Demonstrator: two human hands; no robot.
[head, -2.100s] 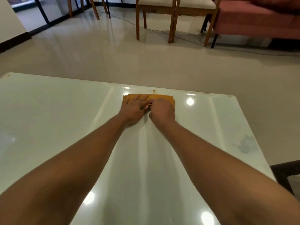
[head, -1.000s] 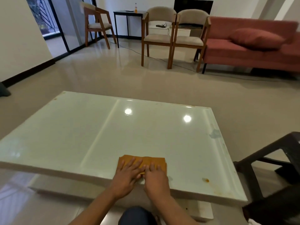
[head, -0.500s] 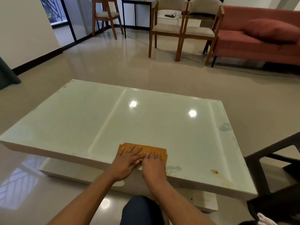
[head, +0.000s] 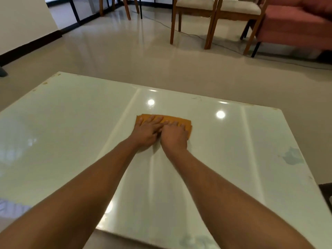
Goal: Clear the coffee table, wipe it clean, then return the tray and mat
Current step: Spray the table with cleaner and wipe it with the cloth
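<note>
A folded orange cloth (head: 179, 120) lies flat on the glossy white coffee table (head: 62, 123), toward the far middle of the top. My left hand (head: 146, 131) presses on the cloth's left part with its fingers spread and straight. Beside it, my right hand (head: 174, 135) presses on the right part, fingers laid flat. The two hands touch each other and cover most of the cloth. Both arms stretch out over the table. No tray or mat is in view.
A grey-blue smear (head: 292, 156) marks the table near its right edge. Wooden chairs (head: 190, 18) and a red sofa (head: 296, 20) stand on the shiny floor beyond. A dark stool corner (head: 326, 190) sits at the right.
Both hands have pushed the cloth from the table's near edge out toward the far middle, arms now extended. The view has moved forward over the table.
</note>
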